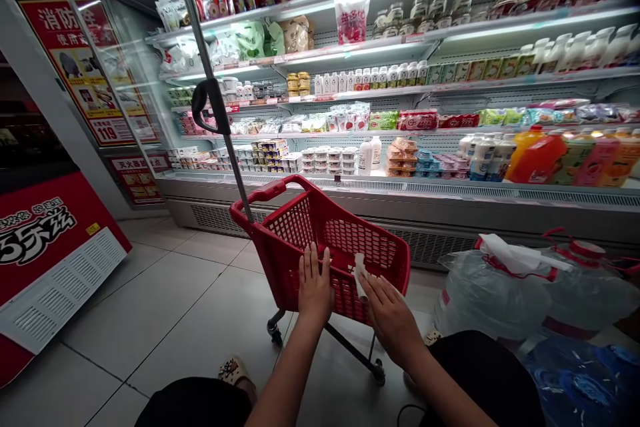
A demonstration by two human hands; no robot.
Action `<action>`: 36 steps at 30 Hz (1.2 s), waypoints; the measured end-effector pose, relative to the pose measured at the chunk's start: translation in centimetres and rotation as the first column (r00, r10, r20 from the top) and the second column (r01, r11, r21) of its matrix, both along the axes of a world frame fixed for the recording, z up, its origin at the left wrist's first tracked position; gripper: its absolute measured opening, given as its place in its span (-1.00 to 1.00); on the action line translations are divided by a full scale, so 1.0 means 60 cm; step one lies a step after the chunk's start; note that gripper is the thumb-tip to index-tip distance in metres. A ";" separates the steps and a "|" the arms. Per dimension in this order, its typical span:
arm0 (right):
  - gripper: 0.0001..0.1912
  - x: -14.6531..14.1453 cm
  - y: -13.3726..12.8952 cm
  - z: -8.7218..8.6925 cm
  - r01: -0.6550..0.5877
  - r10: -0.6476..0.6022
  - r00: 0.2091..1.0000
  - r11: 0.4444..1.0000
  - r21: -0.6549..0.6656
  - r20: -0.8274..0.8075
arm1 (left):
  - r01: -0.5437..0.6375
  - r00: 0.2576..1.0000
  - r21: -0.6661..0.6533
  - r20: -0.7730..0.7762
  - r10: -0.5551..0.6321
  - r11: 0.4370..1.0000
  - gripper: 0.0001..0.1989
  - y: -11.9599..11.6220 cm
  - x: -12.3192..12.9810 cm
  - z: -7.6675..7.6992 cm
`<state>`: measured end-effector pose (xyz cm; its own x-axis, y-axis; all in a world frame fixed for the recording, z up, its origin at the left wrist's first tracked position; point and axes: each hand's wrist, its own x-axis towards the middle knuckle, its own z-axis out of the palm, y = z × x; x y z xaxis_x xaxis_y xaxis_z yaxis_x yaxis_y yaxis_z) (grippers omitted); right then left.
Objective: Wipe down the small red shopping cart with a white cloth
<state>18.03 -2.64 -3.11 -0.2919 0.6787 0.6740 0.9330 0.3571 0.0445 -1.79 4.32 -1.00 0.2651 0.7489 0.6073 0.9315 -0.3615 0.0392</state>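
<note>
A red plastic basket cart [367,230] on wheels stands in front of me, with a long metal pole rising from its handle side. My left hand [316,283] lies by the near side wall of the basket, fingers stretched out and holding nothing. My right hand [387,307] is at the same wall, further right. Between its thumb side and the basket rim is a white tissue [360,273], which this hand holds against the red plastic. Part of the tissue is hidden by the fingers.
Behind the cart runs a chilled display shelf [280,190] full of bottles, cups and bags. Large water bottles [495,293] stand at the right, with a white tissue [520,255] on top. A red freezer [60,247] is at the left. A black handle [213,107] sits on the pole.
</note>
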 end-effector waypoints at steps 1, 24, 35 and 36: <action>-0.35 -0.016 0.010 0.004 -0.009 0.009 1.000 1.000 -0.005 0.004 | -0.011 1.000 0.006 0.001 0.011 1.000 -0.04 0.001 0.002 -0.005; -0.34 0.032 -0.028 -0.018 0.047 -0.045 0.998 0.997 -0.057 0.038 | 0.050 0.998 -0.269 0.054 -0.037 0.962 -0.09 0.062 -0.036 0.023; -0.17 -0.075 -0.016 -0.001 -0.126 0.127 0.992 0.991 -0.047 0.018 | 0.003 1.000 -0.172 0.016 0.000 0.985 -0.41 0.029 -0.010 -0.020; -0.17 -0.078 -0.021 -0.002 -0.145 0.146 0.989 0.988 -0.043 0.013 | -0.003 1.000 -0.176 0.009 0.004 0.984 -0.41 0.031 -0.020 -0.015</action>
